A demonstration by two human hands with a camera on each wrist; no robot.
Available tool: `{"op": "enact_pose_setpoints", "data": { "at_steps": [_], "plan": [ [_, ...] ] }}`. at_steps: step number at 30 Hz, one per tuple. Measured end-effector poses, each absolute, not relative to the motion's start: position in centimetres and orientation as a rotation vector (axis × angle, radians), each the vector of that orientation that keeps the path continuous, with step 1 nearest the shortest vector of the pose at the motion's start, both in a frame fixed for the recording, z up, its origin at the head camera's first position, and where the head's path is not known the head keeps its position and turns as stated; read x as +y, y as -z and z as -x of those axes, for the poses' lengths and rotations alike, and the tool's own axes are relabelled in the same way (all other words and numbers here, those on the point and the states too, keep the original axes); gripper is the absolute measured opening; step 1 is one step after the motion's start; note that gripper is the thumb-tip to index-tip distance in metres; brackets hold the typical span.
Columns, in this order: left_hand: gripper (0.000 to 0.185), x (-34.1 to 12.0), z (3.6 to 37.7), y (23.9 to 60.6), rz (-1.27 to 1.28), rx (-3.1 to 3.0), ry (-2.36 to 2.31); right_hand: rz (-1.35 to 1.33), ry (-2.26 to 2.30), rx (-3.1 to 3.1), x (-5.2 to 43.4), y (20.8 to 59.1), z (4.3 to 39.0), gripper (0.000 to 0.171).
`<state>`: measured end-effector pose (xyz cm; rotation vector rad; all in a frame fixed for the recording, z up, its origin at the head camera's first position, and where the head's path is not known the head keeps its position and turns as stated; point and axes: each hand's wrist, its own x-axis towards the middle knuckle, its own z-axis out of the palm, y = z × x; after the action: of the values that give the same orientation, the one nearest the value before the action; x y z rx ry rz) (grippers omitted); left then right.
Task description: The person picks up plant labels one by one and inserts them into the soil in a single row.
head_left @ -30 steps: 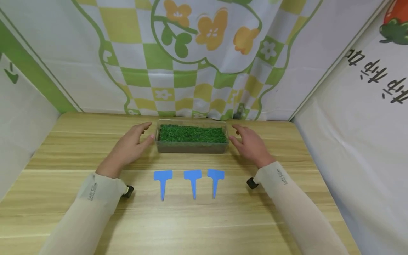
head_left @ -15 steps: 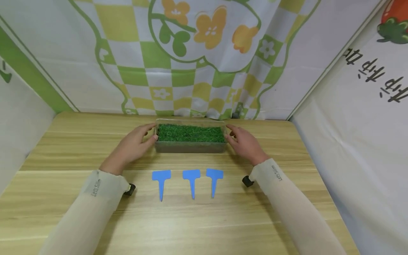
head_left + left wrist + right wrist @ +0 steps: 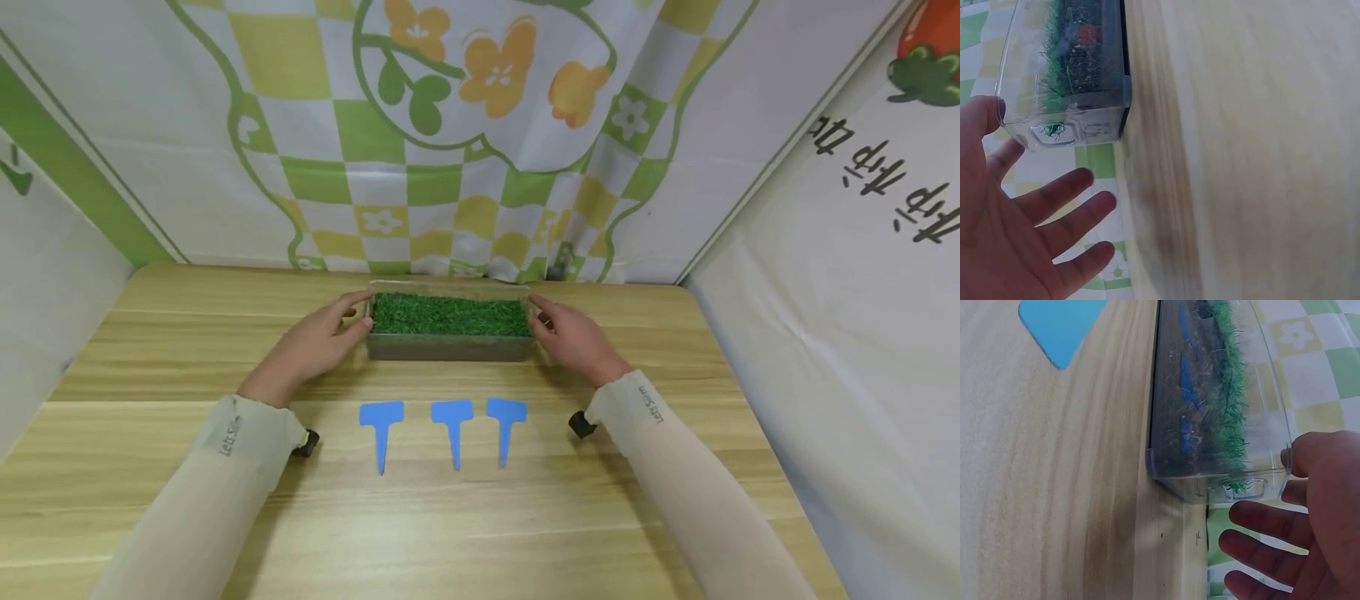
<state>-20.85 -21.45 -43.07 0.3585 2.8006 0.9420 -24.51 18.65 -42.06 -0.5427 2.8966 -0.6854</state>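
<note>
A clear plastic box holding dark soil topped with green artificial grass stands at the back of the wooden table. At its left end, my left hand touches the rim with thumb and index finger. My right hand touches the right end the same way. Both wrist views show the other fingers of the left hand and right hand spread loosely beside the end walls. In front of the box lie three blue T-shaped plant labels, left, middle and right.
The wooden table carries the box and labels. A green, white and yellow checked cloth hangs right behind the box. White walls border the table on either side.
Both hands have moved inward from slightly apart to touch the box's two ends. The box and the blue labels keep their places on the table.
</note>
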Motion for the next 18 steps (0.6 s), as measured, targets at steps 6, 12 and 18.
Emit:
{"op": "enact_pose_setpoints", "data": {
  "at_steps": [6,12,18],
  "plan": [
    [0.063,-21.47,20.81,43.37,-0.32,2.729,-0.952,0.532,0.738,2.881,18.9,42.12,24.39,0.057],
    [0.062,-21.59,20.82,43.6,-0.315,2.716,-0.958,0.501,0.827,2.822,19.29,42.38,24.34,0.056],
    [0.062,-21.58,20.77,43.54,-0.308,2.696,-0.95,0.472,0.896,2.801,19.58,42.68,24.25,0.054]
  ]
}}
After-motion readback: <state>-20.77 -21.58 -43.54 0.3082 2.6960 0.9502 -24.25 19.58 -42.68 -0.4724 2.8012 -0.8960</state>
